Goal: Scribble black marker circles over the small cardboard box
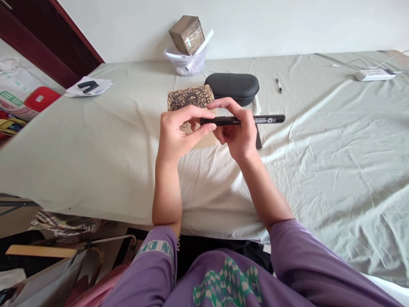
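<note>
A black marker pen (pixel 270 119) with white print is held level in front of me, above the table. My left hand (pixel 182 130) pinches its left end between thumb and fingers. My right hand (pixel 238 125) is closed round its middle, and the printed end sticks out to the right. Below my hands lies a brown cardboard piece (pixel 191 97) covered with black looping scribbles; my hands hide part of it. The corner of a dark flat object (pixel 258 138) shows beside my right hand, mostly hidden.
Behind my hands lies a black zip case (pixel 231 87). A clear plastic tub (pixel 187 64) with a brown box (pixel 187 35) on it stands by the wall. A small pen-like piece (pixel 279 85), a power strip (pixel 374 75) and papers (pixel 104 85) with a black object rest on the cloth-covered table (pixel 345 170).
</note>
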Tool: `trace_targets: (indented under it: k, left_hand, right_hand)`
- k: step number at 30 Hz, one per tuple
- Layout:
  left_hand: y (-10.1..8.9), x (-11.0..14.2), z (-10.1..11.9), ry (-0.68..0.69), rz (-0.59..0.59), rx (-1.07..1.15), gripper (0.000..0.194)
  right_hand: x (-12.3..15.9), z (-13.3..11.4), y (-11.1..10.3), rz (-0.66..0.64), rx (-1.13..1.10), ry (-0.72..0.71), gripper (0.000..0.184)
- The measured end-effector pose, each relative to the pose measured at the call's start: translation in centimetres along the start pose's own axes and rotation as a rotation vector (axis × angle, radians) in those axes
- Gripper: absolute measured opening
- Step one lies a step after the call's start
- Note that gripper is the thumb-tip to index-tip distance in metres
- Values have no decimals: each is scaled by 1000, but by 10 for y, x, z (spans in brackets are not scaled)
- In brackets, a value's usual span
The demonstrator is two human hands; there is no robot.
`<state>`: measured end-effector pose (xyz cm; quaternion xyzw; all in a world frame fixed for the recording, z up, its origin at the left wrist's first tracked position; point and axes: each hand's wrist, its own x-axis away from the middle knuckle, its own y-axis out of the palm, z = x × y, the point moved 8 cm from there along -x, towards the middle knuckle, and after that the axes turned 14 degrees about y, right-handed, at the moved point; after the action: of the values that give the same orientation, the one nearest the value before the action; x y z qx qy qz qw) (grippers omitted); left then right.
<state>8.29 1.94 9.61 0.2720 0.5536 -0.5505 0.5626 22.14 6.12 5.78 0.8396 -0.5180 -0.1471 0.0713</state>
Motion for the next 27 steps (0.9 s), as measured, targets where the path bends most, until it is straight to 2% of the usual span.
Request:
trace_targets:
  k: [5,7,11,15,18,20,23,25,27]
  left_hand:
    - [0,-3,1,62,44,33,10]
    - [0,-4,3,93,23,12,8]
    - [3,-6,7,116,-51,-82,7]
    - [2,-8,11,136,-102,-176,6]
    - [-9,-8,6,98,-159,-286,23]
    - [-27,-3,-7,8,-143,-361,38]
    - [-62,19,-44,-244,-87,-418,63]
    - [-77,42,-76,-404,-101,-360,85]
    - [-81,64,-105,-487,-129,-229,106]
  right_hand:
    - [2,4,10,-31,-16,31,51]
    - [0,6,12,-62,-39,37,50]
    - [-3,7,13,-98,-93,18,39]
    - [-6,11,6,-13,-21,43,37]
    - [-10,10,-10,104,35,26,33]
    - [-17,9,-28,170,30,-18,27]
    - [-34,21,-63,266,68,-40,20]
    - [-46,39,-88,353,192,-19,14]
    - [-55,63,-109,451,457,31,15]
